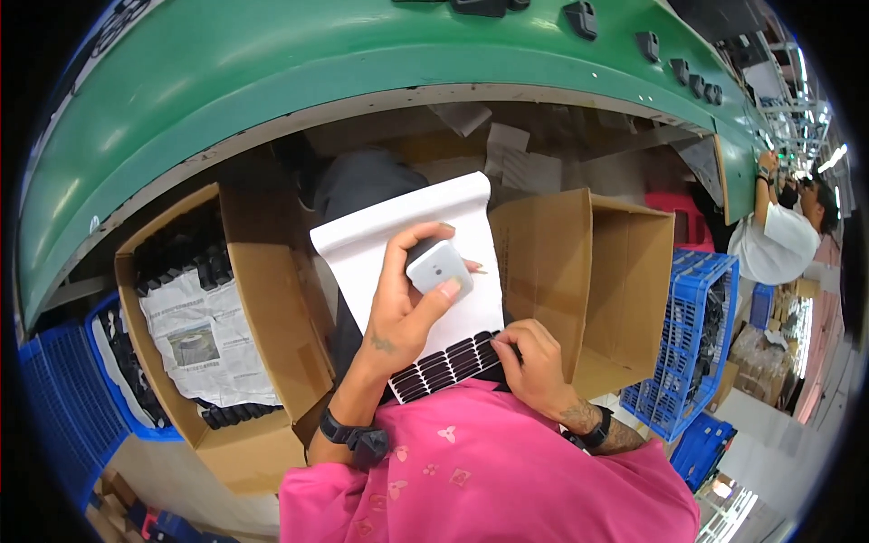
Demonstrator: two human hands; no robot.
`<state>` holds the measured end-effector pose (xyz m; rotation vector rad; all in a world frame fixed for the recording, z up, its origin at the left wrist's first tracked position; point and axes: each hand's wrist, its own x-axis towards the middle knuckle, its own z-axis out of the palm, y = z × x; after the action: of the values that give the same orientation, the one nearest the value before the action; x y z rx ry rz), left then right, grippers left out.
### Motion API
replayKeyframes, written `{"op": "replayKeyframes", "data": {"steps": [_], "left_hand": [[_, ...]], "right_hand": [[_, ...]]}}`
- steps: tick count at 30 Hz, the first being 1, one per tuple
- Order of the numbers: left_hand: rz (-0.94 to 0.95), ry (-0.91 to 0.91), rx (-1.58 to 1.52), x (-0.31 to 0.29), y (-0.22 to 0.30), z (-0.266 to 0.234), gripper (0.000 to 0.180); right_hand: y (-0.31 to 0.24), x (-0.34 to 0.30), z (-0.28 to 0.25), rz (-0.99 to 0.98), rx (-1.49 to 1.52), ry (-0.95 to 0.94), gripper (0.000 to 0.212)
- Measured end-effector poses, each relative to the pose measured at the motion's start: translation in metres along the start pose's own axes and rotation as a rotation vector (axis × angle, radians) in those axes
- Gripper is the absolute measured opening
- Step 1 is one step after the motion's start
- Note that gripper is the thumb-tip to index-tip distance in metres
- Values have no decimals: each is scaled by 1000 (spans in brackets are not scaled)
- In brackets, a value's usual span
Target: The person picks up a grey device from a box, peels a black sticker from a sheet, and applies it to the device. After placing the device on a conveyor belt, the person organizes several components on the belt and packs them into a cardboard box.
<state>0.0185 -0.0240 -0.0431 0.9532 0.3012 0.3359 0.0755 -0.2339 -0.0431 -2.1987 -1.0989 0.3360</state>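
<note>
My left hand (396,317) is wrapped round a small device (437,269) with a pale grey, rounded face and a dark side, its thumb lying on the face. Beneath it, a white backing sheet (367,271) rests across my lap, its far end rolled over. Rows of black oblong stickers (448,366) line the sheet's near edge. At the right end of those rows, my right hand (539,364) has thumb and forefinger pinched on the sheet's edge; whether a sticker is lifted there is hidden by the fingers.
A cardboard box (276,317) with dark parts and newspaper stands at left; another cardboard box (543,271) is at right, beside a blue crate (674,353). Ahead runs a green bench (362,72) with several black parts (581,20). Another person (778,240) works far right.
</note>
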Motion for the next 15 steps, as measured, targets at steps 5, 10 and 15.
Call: {"op": "replayKeyframes", "data": {"steps": [5,10,15], "left_hand": [[-1,-59,112,-4,16,-4,46],[-384,21,-56,-18,61,19,42],[-227,-114,169,-25,64,23,41]], "right_hand": [[-22,15,-54,214,246,-73,9],[-67,65,-76,375,1105,-138,12],[-94,103,-75,440,1042,-263,10]]}}
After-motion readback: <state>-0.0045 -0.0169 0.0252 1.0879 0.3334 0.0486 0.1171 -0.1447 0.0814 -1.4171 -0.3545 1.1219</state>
